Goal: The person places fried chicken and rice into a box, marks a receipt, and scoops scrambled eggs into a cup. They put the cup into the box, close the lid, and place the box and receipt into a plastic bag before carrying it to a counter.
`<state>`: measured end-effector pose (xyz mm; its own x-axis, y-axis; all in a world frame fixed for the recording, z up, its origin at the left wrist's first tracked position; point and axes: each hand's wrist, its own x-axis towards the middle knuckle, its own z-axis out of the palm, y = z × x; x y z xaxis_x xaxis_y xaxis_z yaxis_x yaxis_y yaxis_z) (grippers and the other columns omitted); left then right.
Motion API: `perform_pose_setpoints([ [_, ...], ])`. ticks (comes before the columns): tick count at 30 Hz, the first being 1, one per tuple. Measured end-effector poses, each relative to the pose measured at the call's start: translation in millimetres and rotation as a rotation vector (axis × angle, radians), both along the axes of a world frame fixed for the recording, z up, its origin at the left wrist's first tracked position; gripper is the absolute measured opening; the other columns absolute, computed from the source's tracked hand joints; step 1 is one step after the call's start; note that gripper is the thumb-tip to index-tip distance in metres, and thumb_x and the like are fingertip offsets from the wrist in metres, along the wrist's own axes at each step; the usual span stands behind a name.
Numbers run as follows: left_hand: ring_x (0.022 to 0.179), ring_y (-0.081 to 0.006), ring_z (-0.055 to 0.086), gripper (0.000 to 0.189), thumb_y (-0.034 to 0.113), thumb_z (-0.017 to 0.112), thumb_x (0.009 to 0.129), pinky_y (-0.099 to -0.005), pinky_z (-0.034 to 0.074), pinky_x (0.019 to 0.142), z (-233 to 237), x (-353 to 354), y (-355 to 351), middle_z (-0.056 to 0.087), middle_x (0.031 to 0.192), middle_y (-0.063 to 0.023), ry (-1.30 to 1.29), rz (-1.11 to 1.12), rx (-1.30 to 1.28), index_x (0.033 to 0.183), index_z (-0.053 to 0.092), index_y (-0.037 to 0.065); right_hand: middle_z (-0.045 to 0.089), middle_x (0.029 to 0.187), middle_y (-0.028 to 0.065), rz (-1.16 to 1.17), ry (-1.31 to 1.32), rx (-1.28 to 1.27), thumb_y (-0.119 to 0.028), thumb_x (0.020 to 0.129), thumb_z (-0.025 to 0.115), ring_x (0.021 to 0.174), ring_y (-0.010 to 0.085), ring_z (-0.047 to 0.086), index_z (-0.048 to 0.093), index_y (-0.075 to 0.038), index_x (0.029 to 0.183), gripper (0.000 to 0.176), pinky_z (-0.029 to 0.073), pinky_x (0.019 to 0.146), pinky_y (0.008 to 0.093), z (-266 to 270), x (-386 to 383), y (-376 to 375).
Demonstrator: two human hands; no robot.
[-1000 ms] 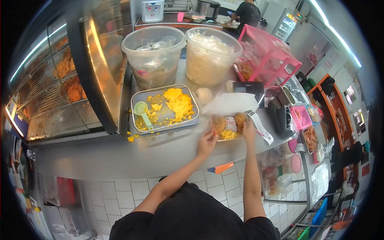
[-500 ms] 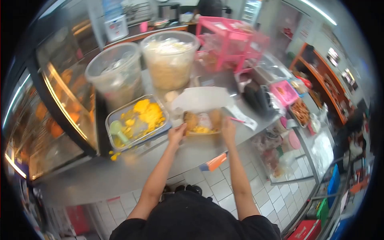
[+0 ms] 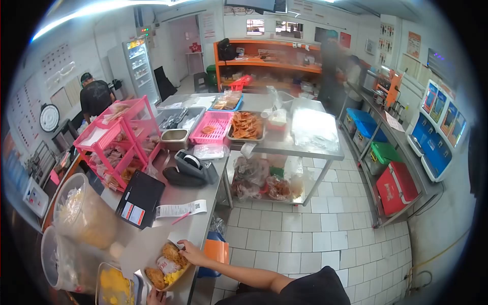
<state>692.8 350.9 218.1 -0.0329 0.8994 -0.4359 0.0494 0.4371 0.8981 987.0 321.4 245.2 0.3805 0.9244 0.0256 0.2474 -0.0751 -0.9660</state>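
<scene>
Right hand (image 3: 190,251): reaching along the counter (image 3: 201,195), with its fingers curling down onto the far rim of the box (image 3: 163,290) and gripping it there.

Left hand (image 3: 152,298): showing only as fingertips at the near side of the box, at the bottom of the view. Whether it is gripping or merely touching cannot be told.

Box: sitting open on the counter right at the counter's outer edge, between the two hands. It is carrying pieces of fried chicken (image 3: 173,252), a small white packet and some yellow food.

Lid (image 3: 136,248): standing open on the side of the box away from the counter edge.

Tray (image 3: 114,287): lying just beside the box on its near inner side, holding more yellow food.

Receipt (image 3: 181,208): lying flat beyond the box, with a pink pen (image 3: 179,218) between the two.

Black tablet (image 3: 140,198): lying beyond the box, past the lid.

Two clear tubs (image 3: 84,213): standing behind the lid, well in from the counter edge.

Tape dispenser (image 3: 193,170) and pink rack (image 3: 117,134): standing well beyond the box, farther along the counter.

Risk, as judged: the view is pointing across the room, leaving the box low in the corner and barely watched. With the lid up and the box at the very edge, a push or an uneven pull on one rim could be tipping it toward the floor, or shaking chicken out over the side.
</scene>
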Motion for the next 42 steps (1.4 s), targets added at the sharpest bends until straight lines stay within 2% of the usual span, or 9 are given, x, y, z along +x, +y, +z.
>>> perform_pose_setpoints([
  [5, 0.076, -0.0246, 0.059, 0.038, 0.018, 0.067, 0.073, -0.0341, 0.048, 0.069, -48, -21, 6, 0.061, 0.093, -0.0161, 0.526, 0.115, 0.402, 0.103, 0.054, -0.001, 0.049, 0.098, 0.0185, -0.203, -0.183, 0.083, -0.035, 0.070, 0.066, 0.092, 0.0299, 0.048, 0.034, -0.001, 0.121, 0.070, 0.038, 0.081, 0.0384, 21, 9, -7],
  [10, 0.088, -0.0104, 0.051, 0.016, 0.016, 0.067, 0.073, -0.0314, 0.040, 0.064, 144, 49, 17, 0.056, 0.090, -0.0041, 0.860, 0.459, 1.204, 0.084, 0.059, 0.008, 0.053, 0.087, 0.0154, -0.384, -0.629, 0.578, -0.037, 0.060, 0.071, 0.081, 0.0297, 0.051, 0.049, -0.005, 0.106, 0.060, 0.040, 0.073, 0.0379, 100, 45, 31],
  [12, 0.072, -0.0119, 0.052, 0.018, 0.006, 0.067, 0.068, -0.0286, 0.039, 0.058, 153, 30, 55, 0.056, 0.079, -0.0052, 1.033, 0.016, 1.490, 0.078, 0.054, 0.001, 0.053, 0.075, 0.0125, -0.046, -0.499, 0.404, -0.029, 0.059, 0.071, 0.072, 0.0279, 0.052, 0.052, -0.004, 0.091, 0.044, 0.041, 0.066, 0.0370, 102, 62, 63],
  [15, 0.054, -0.0109, 0.048, 0.016, 0.002, 0.064, 0.066, -0.0268, 0.038, 0.052, 117, -14, 117, 0.054, 0.066, -0.0036, 0.580, -0.635, 1.028, 0.073, 0.050, 0.001, 0.046, 0.047, 0.0067, 0.408, -0.314, 0.395, -0.012, 0.057, 0.065, 0.048, 0.0218, 0.049, 0.047, -0.002, 0.054, 0.021, 0.037, 0.045, 0.0331, 110, 61, 78],
  [19, 0.051, -0.0104, 0.044, 0.014, 0.002, 0.059, 0.063, -0.0234, 0.036, 0.051, 122, 19, 112, 0.049, 0.062, -0.0003, -0.051, -0.464, 0.575, 0.071, 0.047, 0.004, 0.039, 0.054, 0.0022, 0.742, -0.208, 0.309, -0.008, 0.061, 0.057, 0.053, 0.0115, 0.038, 0.041, -0.005, 0.058, 0.017, 0.033, 0.051, 0.0273, 95, 51, 93],
  [22, 0.078, -0.0168, 0.051, 0.023, 0.018, 0.051, 0.071, -0.0282, 0.041, 0.069, 126, 80, 77, 0.053, 0.084, -0.0065, -0.401, -0.247, 0.501, 0.087, 0.049, 0.003, 0.040, 0.068, -0.0051, 0.376, 0.442, 0.318, -0.006, 0.067, 0.057, 0.063, 0.0067, 0.037, 0.039, -0.009, 0.069, 0.018, 0.031, 0.058, 0.0225, 69, 12, 97],
  [29, 0.100, -0.0270, 0.047, 0.040, 0.031, 0.037, 0.084, -0.0357, 0.039, 0.086, 94, 127, 91, 0.046, 0.113, -0.0140, -0.788, 0.501, 0.369, 0.113, 0.044, 0.003, 0.040, 0.062, 0.0019, -0.372, 0.292, 0.543, -0.016, 0.075, 0.055, 0.060, 0.0111, 0.039, 0.043, -0.005, 0.076, 0.016, 0.033, 0.057, 0.0239, 89, -51, 78],
  [35, 0.102, -0.0273, 0.047, 0.049, 0.039, 0.036, 0.090, -0.0364, 0.038, 0.086, 117, 129, 87, 0.044, 0.119, -0.0141, -0.293, 0.538, 0.529, 0.124, 0.038, 0.003, 0.050, 0.072, 0.0104, -0.375, 0.280, 0.299, -0.024, 0.081, 0.048, 0.068, 0.0264, 0.049, 0.050, -0.004, 0.086, 0.020, 0.039, 0.062, 0.0330, 100, -41, 86],
  [42, 0.106, -0.0314, 0.046, 0.017, 0.010, 0.056, 0.081, -0.0367, 0.037, 0.088, 141, 75, 78, 0.054, 0.112, -0.0156, 0.463, 0.003, 0.969, 0.094, 0.061, 0.001, 0.049, 0.108, 0.0097, -0.080, -0.688, 0.714, -0.009, 0.072, 0.053, 0.098, 0.0266, 0.045, 0.061, -0.009, 0.094, 0.023, 0.038, 0.079, 0.0349, 119, 1, 80],
])
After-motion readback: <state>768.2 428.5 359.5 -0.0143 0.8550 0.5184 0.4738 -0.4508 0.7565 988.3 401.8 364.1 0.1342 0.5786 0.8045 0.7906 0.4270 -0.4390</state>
